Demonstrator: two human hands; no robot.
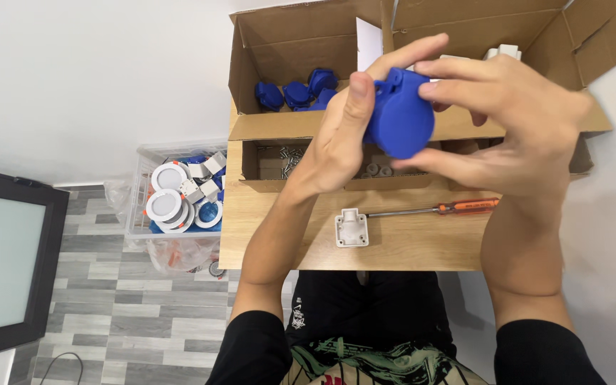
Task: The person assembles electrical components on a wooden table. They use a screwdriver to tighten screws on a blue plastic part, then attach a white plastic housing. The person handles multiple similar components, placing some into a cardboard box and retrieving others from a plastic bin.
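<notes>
Head view shows left hand [336, 139] and right hand [515, 121] in a shared closed grip on a blue socket cover [401, 114], raised above the table [401, 246], where the white base [351, 228] and orange-handled screwdriver [436, 209] below lie untouched, unassembled.

Light wooden surface [408, 246], small white plastic piece [351, 228], orange-handled screwdriver [443, 208] beside it, open cardboard boxes [279, 128] at the back
</notes>
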